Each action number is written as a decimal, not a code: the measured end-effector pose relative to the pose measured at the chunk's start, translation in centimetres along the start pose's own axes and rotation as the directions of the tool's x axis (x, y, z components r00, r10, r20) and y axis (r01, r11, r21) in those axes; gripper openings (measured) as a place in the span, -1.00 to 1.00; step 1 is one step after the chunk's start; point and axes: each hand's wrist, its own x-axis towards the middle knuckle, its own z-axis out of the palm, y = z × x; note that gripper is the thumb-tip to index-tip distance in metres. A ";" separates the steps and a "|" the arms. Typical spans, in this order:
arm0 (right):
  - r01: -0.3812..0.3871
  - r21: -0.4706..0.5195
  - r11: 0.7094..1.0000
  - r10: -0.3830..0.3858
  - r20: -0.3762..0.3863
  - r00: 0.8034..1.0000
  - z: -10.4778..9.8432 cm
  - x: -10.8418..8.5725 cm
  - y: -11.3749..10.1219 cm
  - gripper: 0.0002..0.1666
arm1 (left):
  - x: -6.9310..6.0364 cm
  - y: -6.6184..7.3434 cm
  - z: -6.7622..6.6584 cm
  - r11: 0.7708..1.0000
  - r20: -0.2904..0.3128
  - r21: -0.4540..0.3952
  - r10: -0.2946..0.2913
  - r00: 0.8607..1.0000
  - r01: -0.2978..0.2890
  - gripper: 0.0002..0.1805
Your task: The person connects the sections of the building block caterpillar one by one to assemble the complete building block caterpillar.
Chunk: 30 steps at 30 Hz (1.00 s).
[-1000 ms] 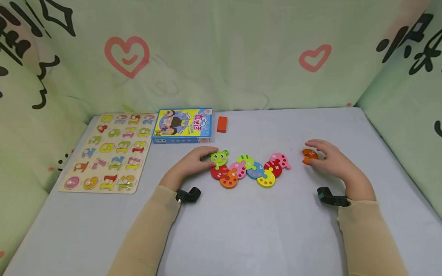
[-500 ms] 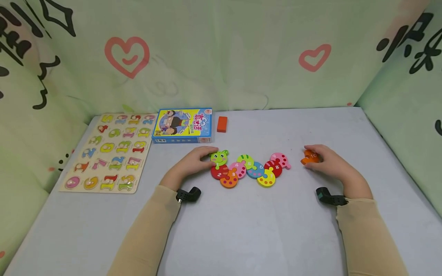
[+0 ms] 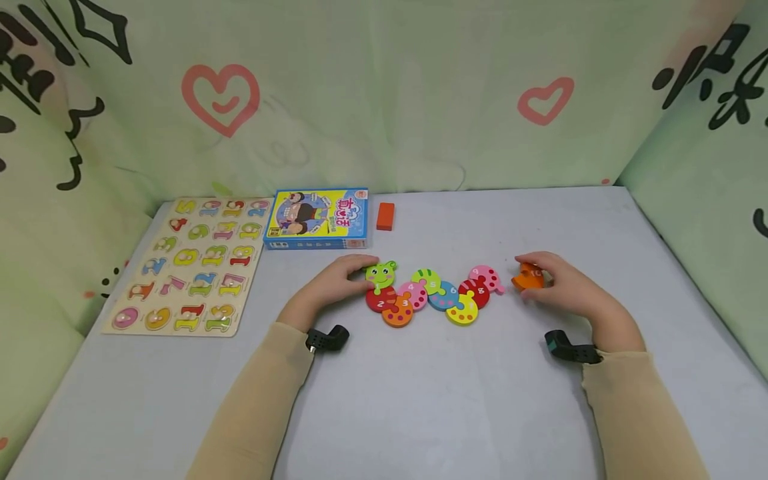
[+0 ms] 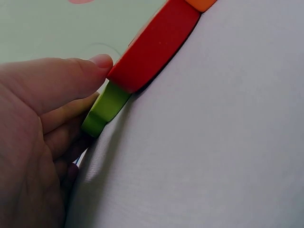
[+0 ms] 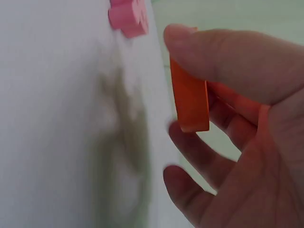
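Observation:
A row of joined, numbered caterpillar puzzle pieces lies in a zigzag on the table in the head view. At its left end, my left hand (image 3: pixel 331 283) pinches the green smiling caterpillar head (image 3: pixel 381 275), thumb by the red piece (image 4: pixel 156 47) joined to it. The row ends on the right with a pink piece (image 3: pixel 485 277). Just right of that end, my right hand (image 3: pixel 567 283) grips an orange puzzle piece (image 3: pixel 528 276) between thumb and fingers. In the right wrist view this orange piece (image 5: pixel 190 102) is seen edge-on, held above the table.
A board of number pieces (image 3: pixel 189 267) lies at the table's left. Next to it are a blue and yellow box (image 3: pixel 318 219) and a small orange block (image 3: pixel 386 217). Green printed curtains stand behind and at both sides of the table (image 3: pixel 420 413).
My right hand has taken hold of the orange piece and brought it left, nearer the pink end of the row. The left hand and the row have stayed in place.

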 end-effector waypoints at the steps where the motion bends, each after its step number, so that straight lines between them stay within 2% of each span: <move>1: 0.010 0.012 1.000 -0.010 0.003 1.000 0.1 -0.1 -0.3 -0.28 | 0.0 0.0 0.0 1.000 0.001 -0.001 0.001 1.000 -0.001 -0.42; 8: 0.068 0.036 0.997 -0.070 0.035 0.997 1.0 0.0 -1.5 -0.30 | 0.0 0.1 -0.1 1.000 -0.001 0.002 0.006 1.000 -0.006 -0.42; 15: 0.074 0.050 0.996 -0.077 0.052 0.996 1.8 0.3 -1.5 -0.33 | -0.1 0.1 -0.1 1.000 -0.007 0.006 0.014 1.000 -0.014 -0.43; 20: 0.082 0.046 0.996 -0.086 0.077 0.993 2.0 0.4 -1.7 -0.24 | -0.1 0.0 -0.1 1.000 -0.008 0.007 0.016 1.000 -0.016 -0.42; 24: 0.066 0.042 0.997 -0.069 0.082 0.994 2.1 0.3 -1.8 -0.21 | -0.1 0.0 0.0 1.000 -0.006 0.006 0.012 1.000 -0.012 -0.42; 30: 0.041 0.026 0.999 -0.042 0.065 0.997 2.3 0.4 -1.7 -0.30 | -0.1 0.0 0.1 1.000 -0.006 0.004 0.006 1.000 -0.006 -0.43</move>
